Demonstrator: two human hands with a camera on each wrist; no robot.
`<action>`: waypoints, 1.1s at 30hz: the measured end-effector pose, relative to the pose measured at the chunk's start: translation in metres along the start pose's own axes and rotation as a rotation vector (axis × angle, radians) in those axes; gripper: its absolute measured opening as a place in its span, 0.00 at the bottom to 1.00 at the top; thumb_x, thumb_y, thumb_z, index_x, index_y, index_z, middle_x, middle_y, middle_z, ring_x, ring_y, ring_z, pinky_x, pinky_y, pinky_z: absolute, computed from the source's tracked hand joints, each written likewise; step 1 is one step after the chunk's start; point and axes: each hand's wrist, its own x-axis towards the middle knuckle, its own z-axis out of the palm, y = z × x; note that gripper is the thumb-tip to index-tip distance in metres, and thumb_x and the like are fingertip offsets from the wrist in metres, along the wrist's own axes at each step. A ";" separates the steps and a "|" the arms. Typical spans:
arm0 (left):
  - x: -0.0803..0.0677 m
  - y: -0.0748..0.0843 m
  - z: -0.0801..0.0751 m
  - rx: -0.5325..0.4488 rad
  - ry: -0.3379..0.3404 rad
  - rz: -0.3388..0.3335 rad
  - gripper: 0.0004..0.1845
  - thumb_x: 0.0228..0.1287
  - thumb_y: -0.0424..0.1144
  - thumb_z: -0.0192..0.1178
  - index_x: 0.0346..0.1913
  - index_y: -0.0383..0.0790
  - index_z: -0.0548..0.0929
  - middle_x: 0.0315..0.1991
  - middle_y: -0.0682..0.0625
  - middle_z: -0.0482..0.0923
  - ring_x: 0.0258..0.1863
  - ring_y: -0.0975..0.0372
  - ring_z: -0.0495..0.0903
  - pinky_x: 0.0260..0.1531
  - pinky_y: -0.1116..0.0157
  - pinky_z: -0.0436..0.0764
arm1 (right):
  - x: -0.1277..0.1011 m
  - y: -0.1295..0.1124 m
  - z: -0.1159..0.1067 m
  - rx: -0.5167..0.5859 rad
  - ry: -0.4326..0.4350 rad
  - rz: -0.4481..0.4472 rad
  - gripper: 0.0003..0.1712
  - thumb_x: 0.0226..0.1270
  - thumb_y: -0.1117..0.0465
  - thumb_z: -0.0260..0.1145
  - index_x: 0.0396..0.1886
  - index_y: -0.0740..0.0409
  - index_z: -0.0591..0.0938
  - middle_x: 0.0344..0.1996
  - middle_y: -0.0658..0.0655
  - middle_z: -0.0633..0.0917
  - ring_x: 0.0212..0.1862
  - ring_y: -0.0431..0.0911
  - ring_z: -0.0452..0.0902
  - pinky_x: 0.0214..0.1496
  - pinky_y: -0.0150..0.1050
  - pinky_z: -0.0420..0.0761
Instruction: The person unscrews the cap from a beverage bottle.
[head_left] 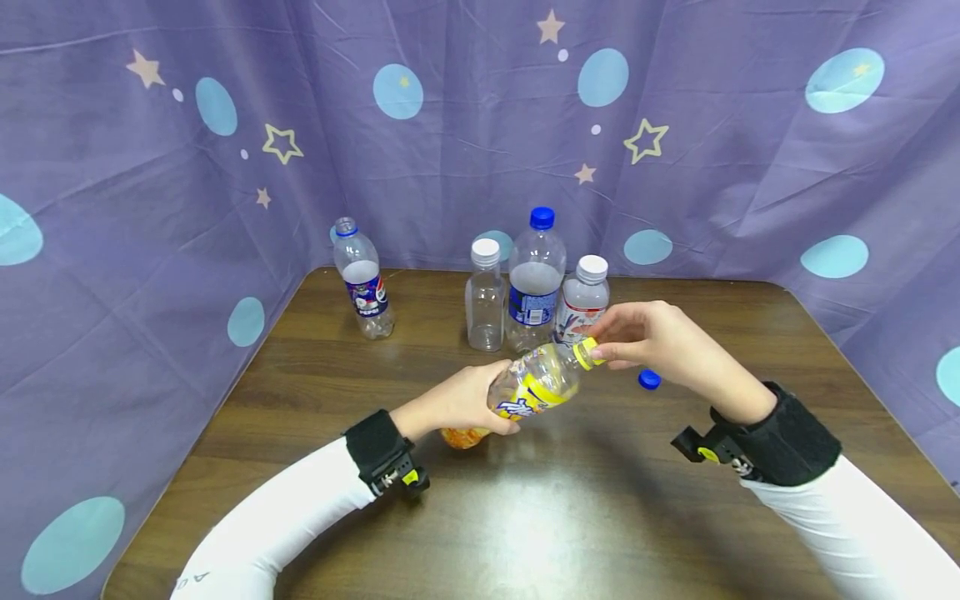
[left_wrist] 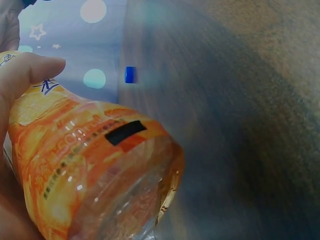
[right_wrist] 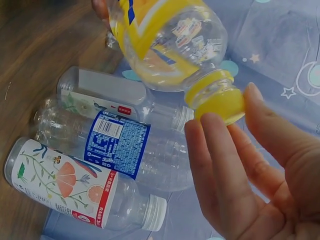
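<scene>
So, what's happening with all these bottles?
Someone's left grip holds a clear plastic bottle with a yellow-and-orange label, tilted. Their right grip pinches its round yellow plastic cap, which is on. Behind stand three capped clear plastic bottles. A clear plastic bottle with a dark blue label stands uncapped at left, and a round blue plastic cap lies on the brown wooden table at right.

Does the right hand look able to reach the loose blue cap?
Probably yes: the blue cap lies uncovered on the table, near the right hand, though that hand is holding the yellow cap.
</scene>
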 end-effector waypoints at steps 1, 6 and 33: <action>0.000 0.000 0.000 -0.002 0.002 0.001 0.39 0.43 0.47 0.74 0.61 0.45 0.72 0.46 0.53 0.82 0.43 0.64 0.80 0.48 0.66 0.78 | 0.000 -0.001 0.000 -0.019 0.003 -0.011 0.14 0.57 0.60 0.73 0.42 0.61 0.84 0.36 0.58 0.88 0.34 0.38 0.84 0.36 0.35 0.84; -0.001 -0.002 0.000 -0.016 0.003 0.001 0.37 0.43 0.47 0.75 0.59 0.46 0.72 0.45 0.53 0.82 0.42 0.65 0.80 0.47 0.66 0.78 | 0.000 -0.002 0.002 -0.048 0.027 -0.028 0.14 0.57 0.57 0.73 0.41 0.58 0.86 0.37 0.56 0.88 0.34 0.37 0.85 0.36 0.34 0.83; 0.002 -0.003 0.000 0.016 0.011 -0.004 0.37 0.43 0.48 0.74 0.59 0.45 0.72 0.45 0.53 0.82 0.42 0.64 0.80 0.47 0.65 0.78 | 0.002 -0.004 0.000 -0.109 0.020 0.029 0.15 0.58 0.54 0.73 0.43 0.56 0.85 0.37 0.55 0.88 0.33 0.40 0.85 0.33 0.35 0.84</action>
